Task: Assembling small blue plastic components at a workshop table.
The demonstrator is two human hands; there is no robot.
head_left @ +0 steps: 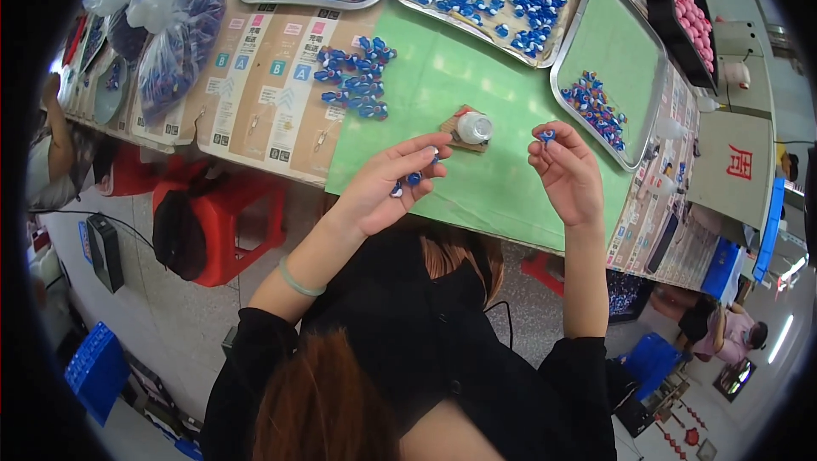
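Note:
My left hand (393,179) is over the near part of the green mat (511,197), palm turned up. Several small blue-and-white plastic pieces (414,179) lie in its curled fingers, with one pinched near the thumb tip. To the right, my right hand (568,173) is raised above the mat, thumb and fingertips closed on one small blue piece (547,135). Between the hands stands a small whitish bottle (474,128) on a piece of brown cardboard (457,141). The pieces are too small to tell their exact kind.
Blue-and-white pieces fill two metal trays (318,3) at the back. A third tray (557,78) at right holds a multicoloured heap (593,108). Another cluster (357,78) lies left. Beyond are a black bin of pink pieces (691,23), plastic bags (180,53) and a red stool (223,223).

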